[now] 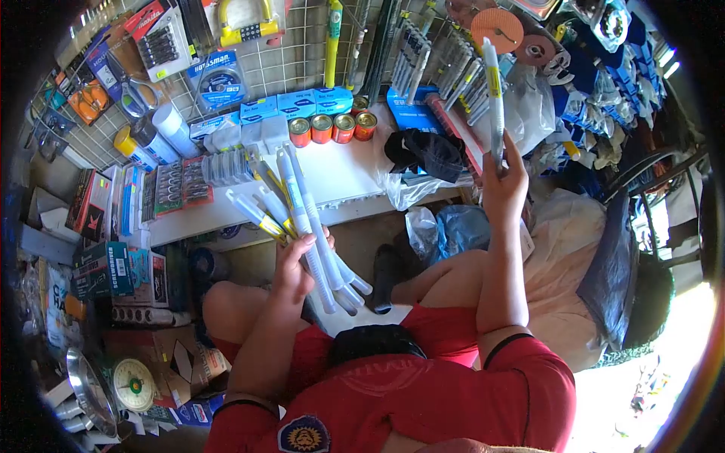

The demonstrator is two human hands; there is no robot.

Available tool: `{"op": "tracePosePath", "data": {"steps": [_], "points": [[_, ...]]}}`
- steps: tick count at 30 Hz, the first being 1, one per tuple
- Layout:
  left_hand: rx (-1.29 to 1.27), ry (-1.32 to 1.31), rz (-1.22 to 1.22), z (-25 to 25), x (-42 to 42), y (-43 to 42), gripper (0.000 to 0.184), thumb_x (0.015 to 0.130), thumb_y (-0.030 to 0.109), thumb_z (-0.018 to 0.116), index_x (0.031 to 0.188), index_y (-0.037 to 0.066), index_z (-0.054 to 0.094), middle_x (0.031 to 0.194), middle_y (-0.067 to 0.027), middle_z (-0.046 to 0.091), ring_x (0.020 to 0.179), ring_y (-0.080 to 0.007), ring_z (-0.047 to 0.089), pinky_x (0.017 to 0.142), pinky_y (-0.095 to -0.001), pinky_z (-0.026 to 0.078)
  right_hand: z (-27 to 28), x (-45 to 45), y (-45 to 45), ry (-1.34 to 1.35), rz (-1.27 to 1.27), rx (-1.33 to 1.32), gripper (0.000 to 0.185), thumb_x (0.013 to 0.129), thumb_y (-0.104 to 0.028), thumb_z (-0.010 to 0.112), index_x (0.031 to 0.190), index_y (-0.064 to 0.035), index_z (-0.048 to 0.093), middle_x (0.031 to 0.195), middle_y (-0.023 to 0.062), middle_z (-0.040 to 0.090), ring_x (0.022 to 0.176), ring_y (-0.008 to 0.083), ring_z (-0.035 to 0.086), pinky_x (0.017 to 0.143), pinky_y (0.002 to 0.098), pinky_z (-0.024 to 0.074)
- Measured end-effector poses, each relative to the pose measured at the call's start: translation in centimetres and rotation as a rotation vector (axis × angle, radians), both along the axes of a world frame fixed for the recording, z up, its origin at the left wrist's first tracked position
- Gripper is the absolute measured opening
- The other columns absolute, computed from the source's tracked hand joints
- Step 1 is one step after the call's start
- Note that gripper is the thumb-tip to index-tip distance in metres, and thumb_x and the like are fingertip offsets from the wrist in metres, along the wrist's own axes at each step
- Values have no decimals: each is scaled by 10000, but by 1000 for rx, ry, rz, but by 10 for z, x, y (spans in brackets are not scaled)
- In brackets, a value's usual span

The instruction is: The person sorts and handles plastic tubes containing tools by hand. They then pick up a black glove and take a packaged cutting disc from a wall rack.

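Observation:
My left hand (294, 270) is closed around a bundle of translucent plastic tubes (317, 234) with yellow labels, which look like packaged drill bits. They fan out above and below the fist, over my lap. Raised to the right, my right hand (504, 185) grips a single tube (495, 94) of the same kind near its lower end, pointing up. Behind and left of it, similar slim tubes (457, 83) hang in rows on the wire grid. The tip of the held tube overlaps an orange disc (496, 32) in view; whether they touch I cannot tell.
A white shelf (351, 177) runs ahead, bearing several small red cans (321, 128), blue boxes (294, 104) and spray cans (134, 147). A black cap-like item (427, 155) lies at its right. Boxes and a dial scale (134, 385) stand at left; plastic-wrapped goods (563, 257) at right.

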State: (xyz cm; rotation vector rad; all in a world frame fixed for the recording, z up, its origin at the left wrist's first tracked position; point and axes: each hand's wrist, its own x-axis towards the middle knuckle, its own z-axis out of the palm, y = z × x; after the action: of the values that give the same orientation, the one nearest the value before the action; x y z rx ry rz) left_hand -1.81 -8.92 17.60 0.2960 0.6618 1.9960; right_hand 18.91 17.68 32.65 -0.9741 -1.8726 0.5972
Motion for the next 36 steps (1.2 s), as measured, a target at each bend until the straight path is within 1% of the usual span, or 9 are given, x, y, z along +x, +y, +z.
{"op": "tracePosePath", "data": {"steps": [3, 4, 8, 9, 10, 12, 17, 18, 36], "points": [[2, -76, 22, 6, 4, 4, 411, 825, 148, 660, 1185, 7, 521, 934, -136, 613, 827, -249, 603, 754, -360, 503, 0, 10, 6, -107, -87, 150, 464, 922, -81, 629, 1379, -44, 556, 1030, 203, 696, 855, 154, 641, 767, 312, 510], [-5, -94, 9, 8, 5, 3, 412, 822, 154, 665, 1181, 8, 525, 934, -134, 610, 825, -249, 602, 752, -358, 503, 1, 13, 5, -101, -87, 140, 482, 926, -97, 630, 1399, -65, 543, 1062, 234, 693, 871, 179, 654, 782, 333, 513], [-29, -82, -13, 8, 8, 7, 404, 806, 185, 686, 1149, 24, 546, 938, -121, 599, 831, -244, 591, 746, -373, 506, 7, 11, -5, -61, -63, 28, 474, 933, -127, 641, 1394, -67, 548, 1062, 240, 688, 866, 200, 660, 769, 332, 513], [-38, -78, -15, 8, 9, 6, 401, 804, 187, 688, 1144, 25, 549, 937, -120, 598, 833, -243, 589, 745, -378, 507, 6, 8, -5, -70, -72, 78, 468, 933, -130, 642, 1388, -67, 553, 1085, 250, 682, 900, 231, 676, 786, 342, 517], [-17, 3, -91, 1, 7, 3, 410, 842, 258, 644, 1156, 20, 532, 1025, -84, 561, 931, -228, 536, 867, -392, 457, 6, 6, -6, -79, -82, 129, 463, 932, -132, 644, 1383, -68, 558, 1108, 259, 676, 934, 262, 691, 803, 351, 520], [-37, 12, -93, 4, 9, 2, 417, 835, 258, 646, 1155, 17, 532, 1024, -87, 563, 926, -231, 542, 852, -395, 465, 5, 2, -2, -73, -76, 182, 452, 927, -127, 645, 1370, -71, 569, 1141, 269, 665, 1039, 354, 682, 865, 383, 519], [-49, 15, -79, 4, 10, -4, 424, 826, 250, 641, 1162, 18, 529, 1019, -96, 565, 921, -242, 550, 828, -404, 479, 1, -3, 6, -66, -62, 226, 437, 918, -126, 646, 1346, -67, 588, 1146, 265, 666, 1058, 379, 669, 880, 397, 518], [-39, -37, -60, 6, 11, -4, 386, 815, 191, 662, 1152, 43, 544, 971, -108, 586, 874, -241, 577, 779, -383, 496, 1, -3, 6, -73, -71, 211, 439, 916, -126, 646, 1348, -69, 587, 1144, 265, 667, 1060, 380, 668, 879, 397, 518], [17, -71, -131, 11, 12, -10, 358, 848, 239, 643, 1127, 32, 555, 1019, -78, 556, 940, -215, 545, 845, -380, 456, -2, -7, 9, -68, -75, 129, 452, 914, -124, 650, 1357, -70, 579, 1193, 251, 658, 1110, 365, 654, 909, 400, 511]]}}
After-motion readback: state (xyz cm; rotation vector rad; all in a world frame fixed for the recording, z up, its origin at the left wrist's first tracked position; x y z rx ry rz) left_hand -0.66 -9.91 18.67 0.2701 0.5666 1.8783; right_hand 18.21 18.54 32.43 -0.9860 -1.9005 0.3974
